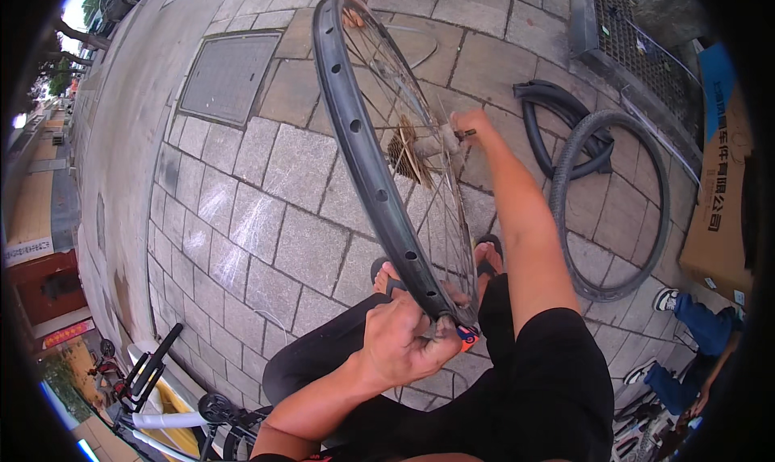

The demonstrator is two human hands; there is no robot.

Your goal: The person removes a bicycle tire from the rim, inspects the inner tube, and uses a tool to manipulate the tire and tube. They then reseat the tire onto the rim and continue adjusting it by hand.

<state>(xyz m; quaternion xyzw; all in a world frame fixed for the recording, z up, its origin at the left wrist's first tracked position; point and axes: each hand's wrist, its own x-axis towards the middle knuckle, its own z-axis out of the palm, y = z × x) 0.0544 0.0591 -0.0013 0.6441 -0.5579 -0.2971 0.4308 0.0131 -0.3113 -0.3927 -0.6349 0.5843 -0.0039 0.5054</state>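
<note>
With the tyre (559, 199) off toward the right edge of the pavement (315, 240), unfitted, the left hand (404, 338) clamped the bare wheel rim (361, 159), the right hand (471, 128) its axle (465, 133).

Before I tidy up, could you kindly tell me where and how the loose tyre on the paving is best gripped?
Probably by the near edge of the tyre, from above on the camera's side: the ring appears to lie flat and that stretch is uncovered, while its upper-left part overlaps the black rubber coil.
</note>
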